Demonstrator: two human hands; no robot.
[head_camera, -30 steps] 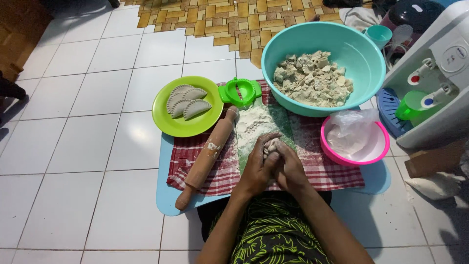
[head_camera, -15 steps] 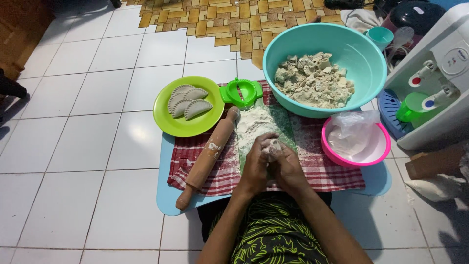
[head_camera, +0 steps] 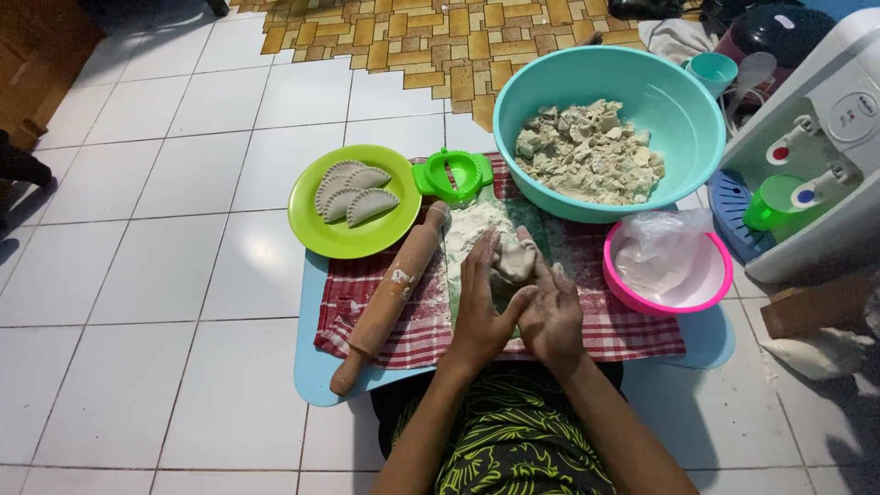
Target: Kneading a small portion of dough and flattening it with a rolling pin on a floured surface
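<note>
Both hands on one dough lump (head_camera: 513, 261), which sits on the floured patch of the checked cloth (head_camera: 623, 321), centre of the work area. Left hand (head_camera: 481, 302) lies flat along the lump's 9 o'clock side, fingers straight and together. Right hand (head_camera: 553, 312) cups it from 4 o'clock, fingers curled loosely against the dough, not clamped.

Progress, judging by layout: three folded, crimped pasties done on the green plate (head_camera: 353, 225) at 10 o'clock. Teal bowl (head_camera: 683, 137) at 1 o'clock is well loaded with dough chunks, so most of the batch looks unworked. Current lump not yet rolled flat. Rolling pin (head_camera: 390, 293) lies idle just left of the left hand, touching nothing but cloth. Green press mould (head_camera: 452, 174) at 12 o'clock, shut.

Room: tight on the right. Pink bowl (head_camera: 674, 293) with a plastic bag sits near the right hand at 3 o'clock, dispenser beyond it. Blue mat (head_camera: 312, 367) edge at 8 o'clock, white tile open all along 9 o'clock.
</note>
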